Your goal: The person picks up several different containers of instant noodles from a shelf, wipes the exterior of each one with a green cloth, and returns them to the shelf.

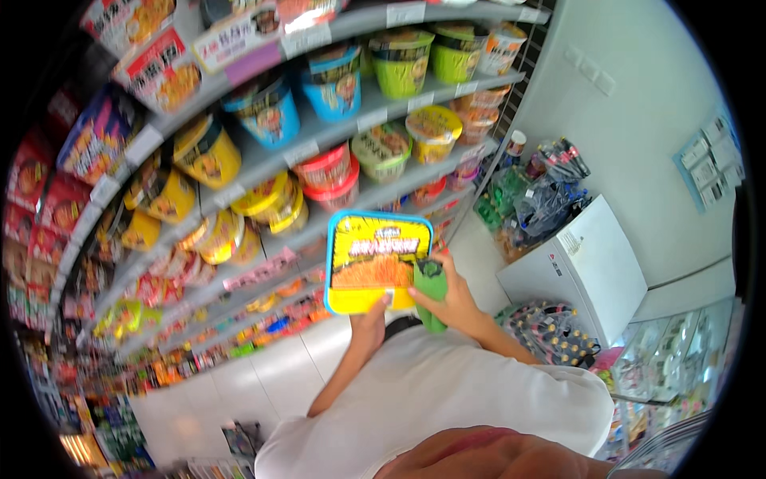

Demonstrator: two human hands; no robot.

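My left hand [369,323] grips the lower edge of a rectangular instant-noodle box [379,263], with the thumb on its lid. The lid is yellow with a blue rim, bears writing and a picture of orange noodles, and faces me. In my right hand [458,299] is a bunched green cloth [432,284] with a dark patch, held against the box's right side. The right fingertips reach the box's edge; how firmly they hold it is hidden. Both hands are in front of my white shirt [455,383], near the shelves.
Curved-looking grey shelves [335,135] carry blue noodle tubs [332,84], green tubs [402,63] and yellow tubs [206,152]. To the right stands a white chest freezer [574,263] beside bagged bottles [544,200] and another bottle pack [547,332]. Pale floor tiles [272,371] run below.
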